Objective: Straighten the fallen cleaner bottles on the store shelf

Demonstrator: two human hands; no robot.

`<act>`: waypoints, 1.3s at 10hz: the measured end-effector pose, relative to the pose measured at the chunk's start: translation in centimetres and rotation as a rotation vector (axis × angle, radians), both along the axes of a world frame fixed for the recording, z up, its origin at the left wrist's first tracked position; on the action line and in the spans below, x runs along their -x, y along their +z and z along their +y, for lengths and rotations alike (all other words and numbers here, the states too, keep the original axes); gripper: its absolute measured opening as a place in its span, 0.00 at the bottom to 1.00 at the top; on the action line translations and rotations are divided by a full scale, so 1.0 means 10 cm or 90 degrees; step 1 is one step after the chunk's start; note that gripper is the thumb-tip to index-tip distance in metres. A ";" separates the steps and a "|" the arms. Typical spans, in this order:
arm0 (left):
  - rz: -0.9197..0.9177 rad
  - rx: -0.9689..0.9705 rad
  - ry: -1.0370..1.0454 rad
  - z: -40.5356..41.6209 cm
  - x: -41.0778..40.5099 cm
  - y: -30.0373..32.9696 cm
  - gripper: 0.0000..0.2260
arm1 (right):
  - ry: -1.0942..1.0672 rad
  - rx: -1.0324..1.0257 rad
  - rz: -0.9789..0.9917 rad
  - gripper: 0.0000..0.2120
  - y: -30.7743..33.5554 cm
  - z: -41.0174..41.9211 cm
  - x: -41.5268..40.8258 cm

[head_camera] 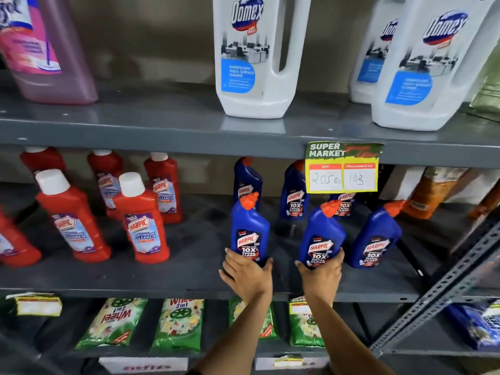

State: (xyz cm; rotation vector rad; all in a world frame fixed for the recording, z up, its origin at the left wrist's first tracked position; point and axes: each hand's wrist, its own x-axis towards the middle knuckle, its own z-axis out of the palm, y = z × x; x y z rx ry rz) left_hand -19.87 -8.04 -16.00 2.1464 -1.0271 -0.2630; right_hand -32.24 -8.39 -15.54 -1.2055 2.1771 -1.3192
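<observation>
Several blue Harpic bottles with orange caps stand on the grey middle shelf. My left hand grips the base of the front left blue bottle, which stands upright. My right hand holds the base of the front middle blue bottle, which leans slightly right. A third front bottle stands to the right, untouched and also leaning. Further blue bottles stand behind them, one partly hidden by a price tag.
Several red Harpic bathroom cleaner bottles stand at the left of the same shelf. White Domex jugs and a pink jug fill the upper shelf. A Super Market price tag hangs from its edge. Green Wheel packets lie below.
</observation>
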 end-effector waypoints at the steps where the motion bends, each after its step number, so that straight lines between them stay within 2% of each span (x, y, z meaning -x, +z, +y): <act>1: 0.008 -0.018 0.019 -0.08 -0.01 0.00 0.50 | -0.011 -0.003 0.016 0.56 -0.01 -0.04 -0.02; 4: -0.027 -0.022 0.028 -0.08 -0.09 -0.03 0.48 | -0.012 -0.043 0.071 0.54 0.01 -0.11 -0.27; 8: -0.038 -0.031 0.014 -0.05 -0.13 -0.02 0.50 | 0.006 -0.055 0.066 0.53 -0.03 -0.13 -0.31; 10: 0.010 -0.046 -0.014 0.03 -0.17 0.02 0.54 | 0.013 -0.081 0.058 0.55 -0.03 -0.12 -0.32; 12: 0.019 -0.084 -0.162 0.28 -0.41 0.06 0.54 | 0.035 -0.126 0.062 0.55 -0.01 0.11 -0.41; 13: -0.045 -0.084 -0.212 0.48 -0.60 0.10 0.51 | 0.016 -0.099 0.054 0.50 0.00 0.32 -0.61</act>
